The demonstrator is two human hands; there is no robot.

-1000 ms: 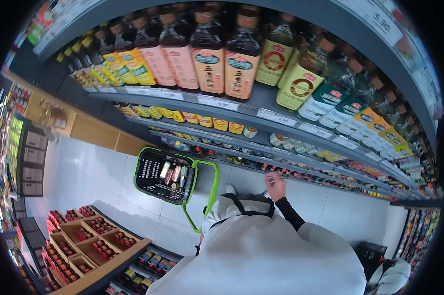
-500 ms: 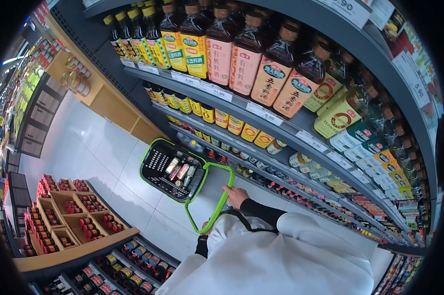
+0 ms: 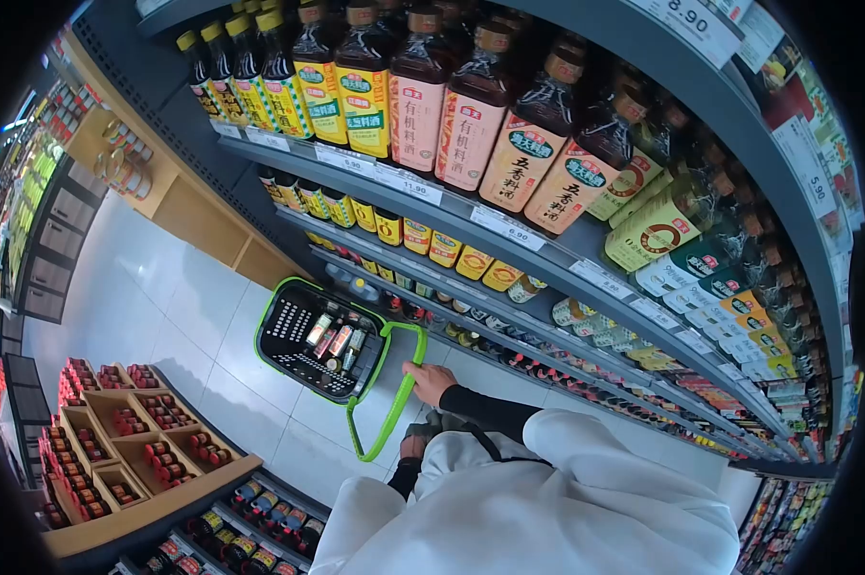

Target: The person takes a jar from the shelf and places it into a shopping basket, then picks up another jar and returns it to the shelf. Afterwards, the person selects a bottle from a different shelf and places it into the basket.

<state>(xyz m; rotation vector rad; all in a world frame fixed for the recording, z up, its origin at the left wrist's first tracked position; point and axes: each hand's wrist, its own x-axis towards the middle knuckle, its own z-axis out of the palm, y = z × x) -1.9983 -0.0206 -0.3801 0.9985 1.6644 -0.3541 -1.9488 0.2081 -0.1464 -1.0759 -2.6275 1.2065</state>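
Observation:
My right hand (image 3: 431,381) has its fingers closed on the right side of the green handle (image 3: 395,407) of a shopping basket. The basket (image 3: 272,369), black with a green rim, stands on the floor left of centre. Several small bottles or packages (image 3: 329,341) lie inside it. My left hand (image 3: 415,443) is low beside my knees, a little right of the handle's lower end. It looks apart from the handle, and its fingers are too dark and small to make out.
Shelves (image 3: 509,230) of bottles with yellow, pink, orange and green labels run diagonally along the right. At the lower left stands a wooden display (image 3: 126,431) of red-capped jars. Pale floor tiles (image 3: 198,316) show between them. A wooden counter (image 3: 179,206) is at the upper left.
My right hand has moved left from open space and closed on the basket handle. My left hand has come into clearer view below it. The camera view has turned, and the basket sits slightly tilted in it.

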